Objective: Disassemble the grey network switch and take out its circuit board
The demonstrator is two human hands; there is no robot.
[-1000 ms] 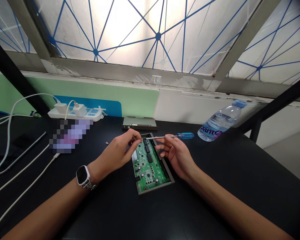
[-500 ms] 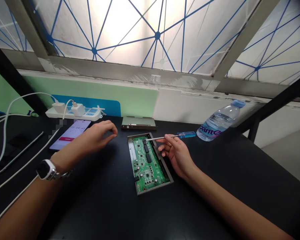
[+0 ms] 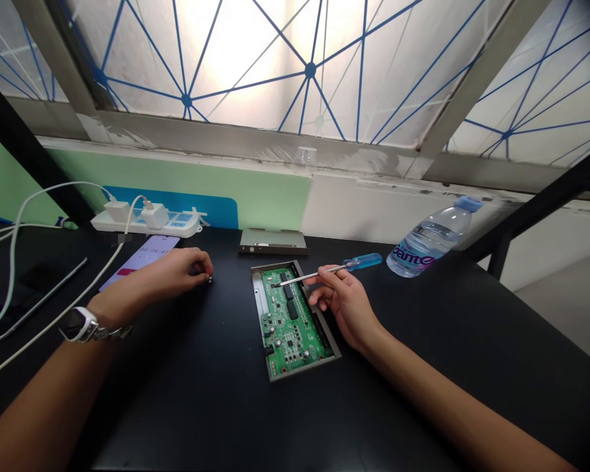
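My right hand (image 3: 341, 298) holds a screwdriver (image 3: 362, 261) by its metal shaft, the clear blue handle pointing away to the right. The screwdriver's tip is over the upper part of a green circuit board (image 3: 295, 334), which lies in a shallow metal tray (image 3: 335, 356) on the table; whether it touches the board I cannot tell. To the left of the tray, my left hand (image 3: 181, 270) is low over the table, thumb and forefinger pinched on a tiny shiny piece (image 3: 210, 280) that looks like a screw.
Behind the board sits a flat metal cover (image 3: 274, 241). A water bottle (image 3: 430, 239) leans at the right. At the left are a power strip (image 3: 177, 223) with white cables, a phone (image 3: 152, 251) partly under my left arm, and a grey rod (image 3: 59, 287).
My left hand has moved left and down toward the table, away from the board. The screwdriver's tip has shifted slightly down and left over the board, still in my right hand.
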